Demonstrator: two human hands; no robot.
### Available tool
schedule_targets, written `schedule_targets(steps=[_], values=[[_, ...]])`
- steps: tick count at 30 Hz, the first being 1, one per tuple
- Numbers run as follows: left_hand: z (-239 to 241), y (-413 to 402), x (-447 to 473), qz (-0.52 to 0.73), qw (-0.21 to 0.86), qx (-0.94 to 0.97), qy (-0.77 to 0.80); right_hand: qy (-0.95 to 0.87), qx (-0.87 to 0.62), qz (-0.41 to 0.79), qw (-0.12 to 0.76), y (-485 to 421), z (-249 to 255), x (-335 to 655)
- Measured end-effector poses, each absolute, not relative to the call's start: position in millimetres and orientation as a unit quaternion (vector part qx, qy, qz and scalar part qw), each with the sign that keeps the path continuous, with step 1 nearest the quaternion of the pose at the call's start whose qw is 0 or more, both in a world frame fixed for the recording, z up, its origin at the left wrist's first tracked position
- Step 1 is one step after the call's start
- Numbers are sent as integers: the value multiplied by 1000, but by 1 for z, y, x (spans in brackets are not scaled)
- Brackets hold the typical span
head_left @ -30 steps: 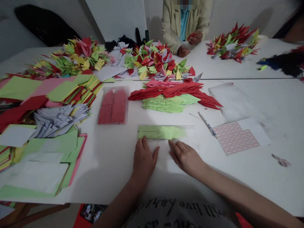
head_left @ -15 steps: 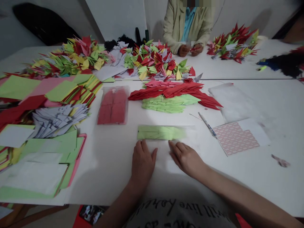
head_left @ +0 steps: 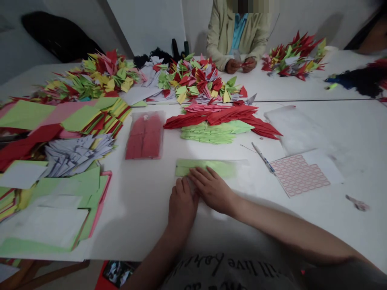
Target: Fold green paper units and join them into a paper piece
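Note:
A clear plastic bag [head_left: 242, 171] lies flat in front of me with folded light-green paper [head_left: 184, 167] inside its left part. My right hand [head_left: 214, 191] rests flat on the bag's middle, fingers stretched out over the green paper. Beside it, my left hand [head_left: 183, 205] has its fingertips on the bag's near edge, fingers slightly bent and not wrapped round anything; its thumb is partly hidden by the right hand. Just beyond are bundles of folded green paper [head_left: 208, 133] and red paper [head_left: 232, 114]. A bag of red folded paper [head_left: 143, 139] lies to the left.
At right lie a pen [head_left: 263, 158], a label sheet [head_left: 299, 173], clear bags [head_left: 296, 125] and small scissors [head_left: 357, 203]. Stacked coloured paper [head_left: 60, 189] fills the left side. Piles of folded paper shapes [head_left: 193, 78] line the back, where another person's hands [head_left: 240, 65] hold something red.
My right hand has moved left, from the bag's near edge onto the green paper, beside my left hand. My left hand has stayed about where it was.

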State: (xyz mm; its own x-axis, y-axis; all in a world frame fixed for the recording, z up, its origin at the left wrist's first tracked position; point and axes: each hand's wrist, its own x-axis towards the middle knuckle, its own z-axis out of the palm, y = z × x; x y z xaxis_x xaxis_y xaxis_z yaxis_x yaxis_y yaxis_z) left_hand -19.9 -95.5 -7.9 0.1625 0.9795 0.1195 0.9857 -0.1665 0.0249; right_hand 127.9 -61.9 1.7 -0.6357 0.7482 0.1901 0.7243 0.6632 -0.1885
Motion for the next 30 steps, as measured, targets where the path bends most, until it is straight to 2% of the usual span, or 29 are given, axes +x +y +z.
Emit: schedule_targets(steps=[8,11,14,16,23,28,30], values=[[17,-86,-34,-48,-20,-788,-613,-905,-401,75,123,-51,-19,141],[26,-63,-42,-90,-20,-823,-560,-905,-398,76,126,-51,-20,142],[20,-37,-41,-134,-37,-880,-454,-907,-393,71,131,-50,-20,141],[10,-26,-38,-121,-62,-903,-408,-907,-392,73,134,-50,-19,141],[-6,-23,-38,-84,-119,-901,-408,-903,-387,135,132,-48,-13,144],[-7,-22,-41,-91,-129,-896,-414,-885,-362,235,175,-37,5,161],[-2,-19,-44,-94,-133,-895,-416,-862,-373,257,227,-37,27,177]])
